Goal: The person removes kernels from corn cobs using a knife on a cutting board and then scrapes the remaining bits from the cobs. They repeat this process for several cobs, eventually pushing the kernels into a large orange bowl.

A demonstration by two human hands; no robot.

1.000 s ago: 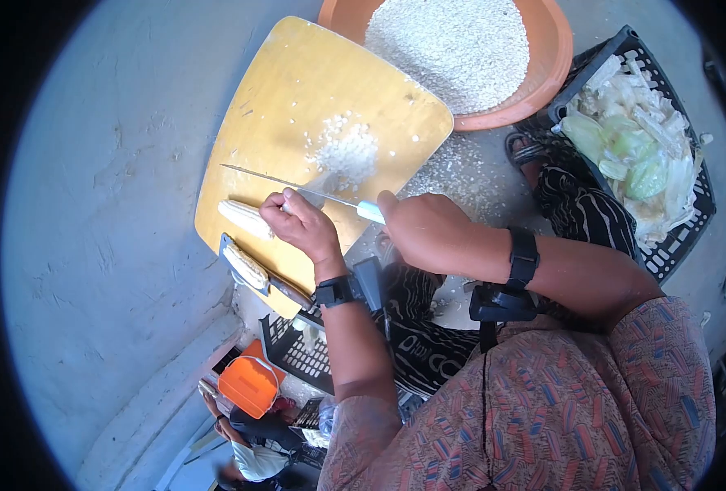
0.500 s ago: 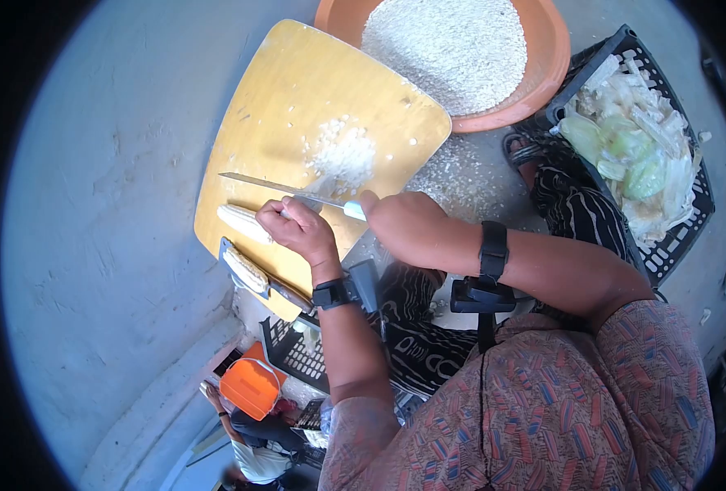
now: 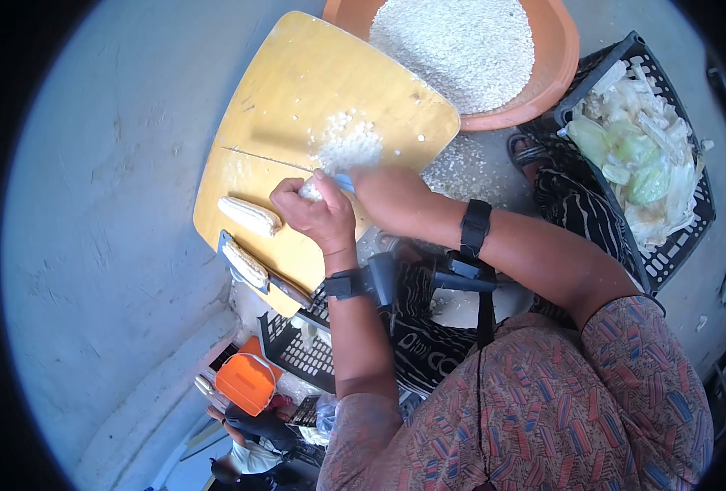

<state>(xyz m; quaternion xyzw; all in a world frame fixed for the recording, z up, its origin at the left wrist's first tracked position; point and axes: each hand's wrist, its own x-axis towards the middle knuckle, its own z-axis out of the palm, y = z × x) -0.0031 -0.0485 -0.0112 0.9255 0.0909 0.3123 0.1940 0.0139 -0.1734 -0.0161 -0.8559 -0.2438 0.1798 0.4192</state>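
My left hand (image 3: 318,214) is closed around a pale corn cob (image 3: 310,191), mostly hidden by the fingers. In my right hand (image 3: 389,195) is the light blue handle of a knife (image 3: 269,159), whose long thin blade points left across the cob. Both hands are over the near edge of a yellow board (image 3: 289,78). White kernels (image 3: 348,144) lie in a loose pile beyond the knife. A white ear of corn (image 3: 250,216) rests left of my left hand. Below it, another ear (image 3: 245,263) lies on a broad dark blade with a brown handle (image 3: 289,290).
An orange-brown basin (image 3: 561,74) full of white kernels stands behind the board. To the right, a black crate (image 3: 662,266) holds husks. An orange bucket (image 3: 247,385), another black crate (image 3: 297,348) and a seated person (image 3: 257,454) are lower left. A wall (image 3: 109,204) runs along the left.
Both hands have shifted slightly, the left one up and right, closer to my right hand. The knife has moved up a little, and the ear beside my left hand is now more exposed.
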